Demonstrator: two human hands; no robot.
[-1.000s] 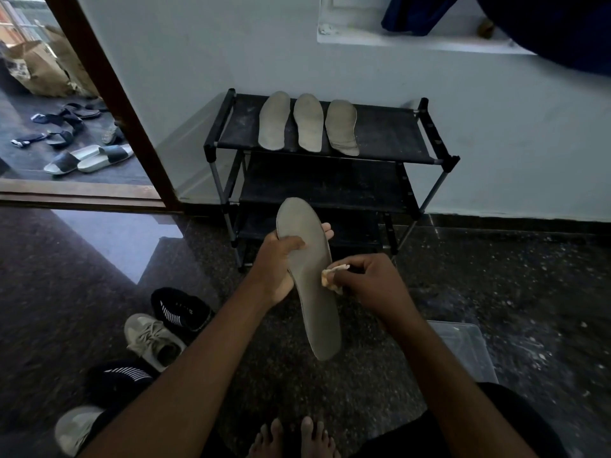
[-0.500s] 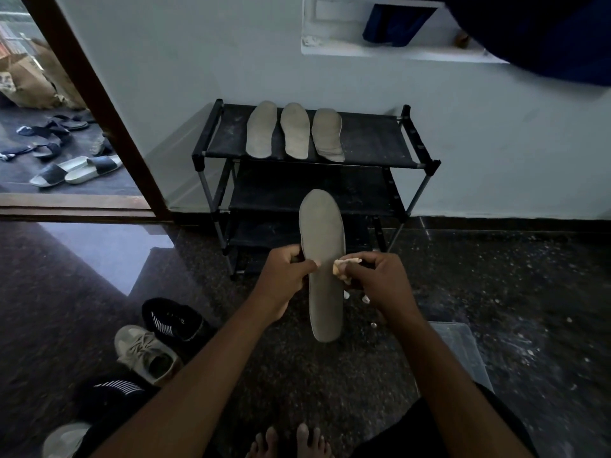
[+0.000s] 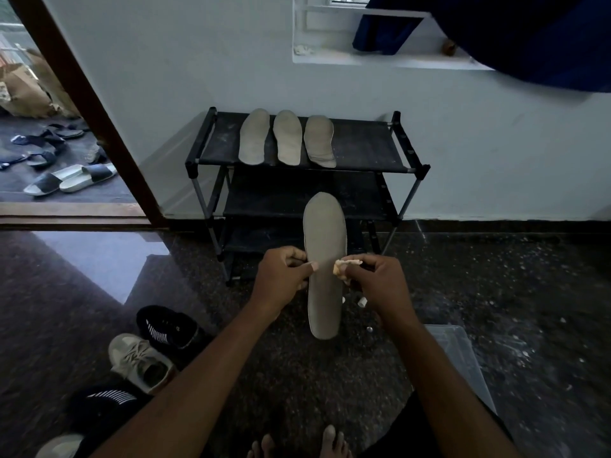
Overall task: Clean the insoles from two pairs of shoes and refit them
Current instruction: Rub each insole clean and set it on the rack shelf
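Pinching insole [image 3: 324, 292], left hand [image 3: 281, 276]; right hand [image 3: 377, 282] pinches prob. cloth [image 3: 340, 267]; rack [image 3: 363, 147] holds 3 insoles [image 3: 287, 137].

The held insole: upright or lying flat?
Roughly upright: the insole stands on end, wide end up; left hand pinches its edge, right hand pinches a cloth beside it.

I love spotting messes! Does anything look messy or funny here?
Yes: small whitish bits lie scattered on the dark floor near the right hand, which pinches a pale wad at the insole's edge. They may have crumbled off it.
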